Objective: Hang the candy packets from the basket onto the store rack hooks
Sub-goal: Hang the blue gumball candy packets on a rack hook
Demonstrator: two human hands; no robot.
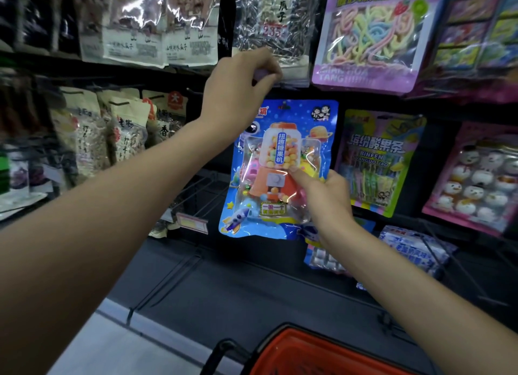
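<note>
While the red basket (pixel 322 355) sits low in front of us, its contents cut off by the frame edge, we're up at the rack with one packet in play.

Right hand (pixel 325 198) first. It grips the blue candy packet (pixel 280 161) at its lower right side. The index finger lies stretched across the clear front and the other fingers curl round the edge behind. The packet hangs upright, flat to the rack, just beside the yellow-green sour strip packet (pixel 381 161) on its right.

Higher up, the left hand (pixel 241 91) reaches overhead on a long straight forearm. Its fingers are bunched tight in a pinch at the bottom corner of the seed packet (pixel 277 24). It looks to be holding that corner, maybe lifting it clear of the row below.

We judge this to be the hanging step itself. The hang hole (pixel 284 105) at the packet's top sits right where a hook should be, but we can't tell whether the hook is through it.

The next move calls for seating the packet fully back on the hook. Then both hands let go, and one drops to the basket for another.
</note>
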